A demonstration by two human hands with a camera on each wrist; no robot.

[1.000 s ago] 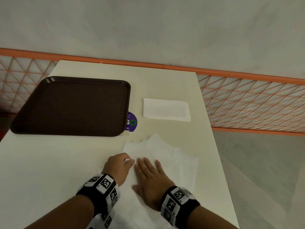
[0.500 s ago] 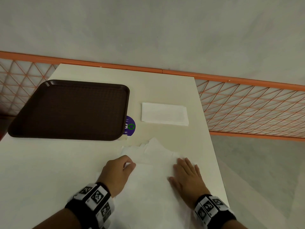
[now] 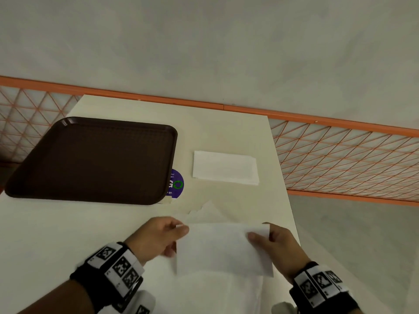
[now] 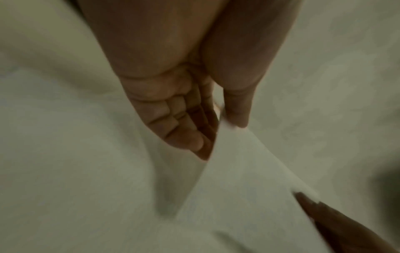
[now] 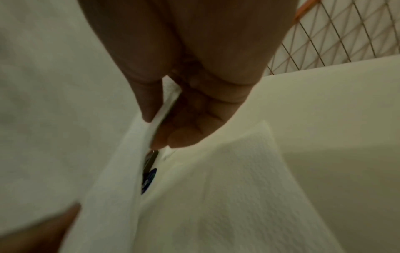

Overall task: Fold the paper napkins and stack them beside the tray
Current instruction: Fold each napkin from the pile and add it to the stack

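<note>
Two hands are up off the table (image 3: 118, 223) with one white napkin (image 3: 223, 248) stretched between them. The left hand (image 3: 156, 239) pinches the napkin's far left corner, thumb on top and fingers tucked under the sheet; the left wrist view shows the thumb (image 4: 237, 109) and the curled fingers (image 4: 173, 126) closing on that edge. The right hand (image 3: 275, 245) pinches the far right corner the same way, its thumb lying on the near face of the paper, and the right wrist view shows the edge caught between the thumb (image 5: 149, 102) and the fingers (image 5: 190, 123). The sheet hangs flat from the two corners, its lower edge just over a loose pile of unfolded napkins (image 3: 204, 214) that lies on the near right part of the table and runs out of view at the bottom.

Farther off, a folded napkin stack (image 3: 224, 167) lies flat, just to the right of a dark brown tray (image 3: 90, 155) and apart from it. A round purple sticker (image 3: 178, 183) peeps out from under the tray's near right corner, between tray and stack. An orange mesh railing (image 3: 340, 155) runs along the far and right sides of the table.
</note>
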